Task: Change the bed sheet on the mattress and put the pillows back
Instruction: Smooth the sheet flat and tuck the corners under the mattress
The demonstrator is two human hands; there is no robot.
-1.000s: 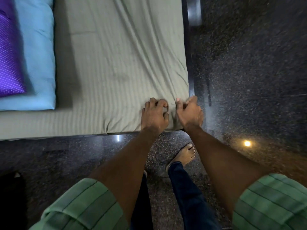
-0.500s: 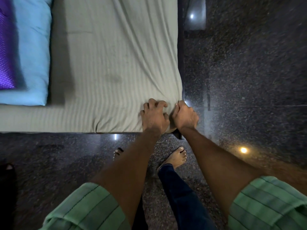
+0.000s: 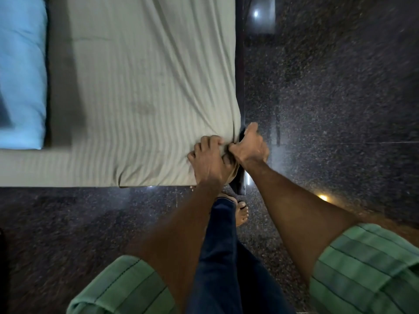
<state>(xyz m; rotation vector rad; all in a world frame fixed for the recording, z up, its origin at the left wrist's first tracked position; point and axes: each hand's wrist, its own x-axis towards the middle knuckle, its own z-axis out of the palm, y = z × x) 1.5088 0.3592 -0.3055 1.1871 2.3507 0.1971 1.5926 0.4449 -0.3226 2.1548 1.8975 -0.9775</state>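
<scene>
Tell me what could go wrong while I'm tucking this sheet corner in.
Both hands, left hand and right hand, bunch the grey striped sheet at the mattress corner; pulling hard could tug it off elsewhere. The folds fanning from that corner may stay as wrinkles. Your bare foot stands near the dark bed frame.

The sheet (image 3: 145, 94) lies on the mattress, a pillow (image 3: 21, 71) on its left part. Both hands, left (image 3: 209, 158) beside right (image 3: 249, 147), are at its near right corner; floor (image 3: 328, 98) lies right and before.

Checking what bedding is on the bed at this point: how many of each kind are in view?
Grey striped sheet: 1, gripped at the corner by the left hand and the right hand
Light blue pillow: 1
Total: 2
</scene>
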